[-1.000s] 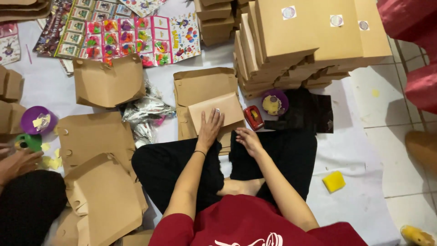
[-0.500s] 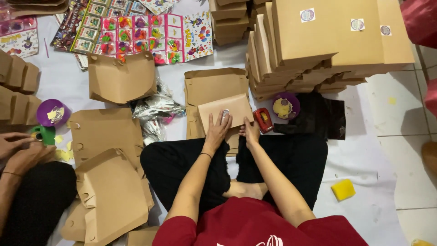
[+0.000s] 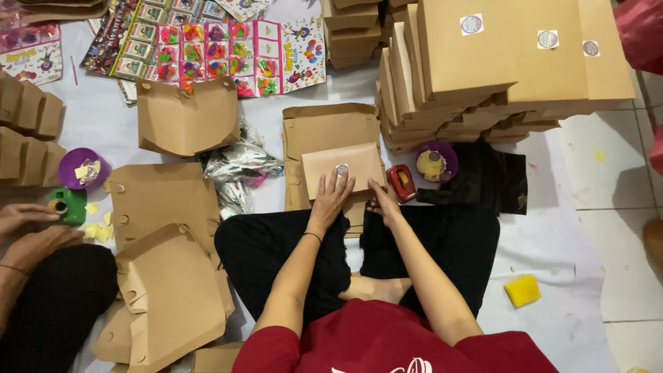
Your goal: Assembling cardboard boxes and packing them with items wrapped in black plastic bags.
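Left hand [image 3: 331, 197] flat on brown box [image 3: 342, 166], right hand [image 3: 382, 204] gripping its right edge

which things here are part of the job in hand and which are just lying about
In use: left hand, right hand, brown paper box, round sticker, flat box stack.
Lying about: yellow sponge, colourful toy cards, black bag.

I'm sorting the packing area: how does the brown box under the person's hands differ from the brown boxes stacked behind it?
The box under the hands lies flat and alone on cardboard; the stacked boxes lean in rows against each other. The left hand presses the single box, while nobody touches the stack. Both are plain brown cardboard with a small round sticker on top.
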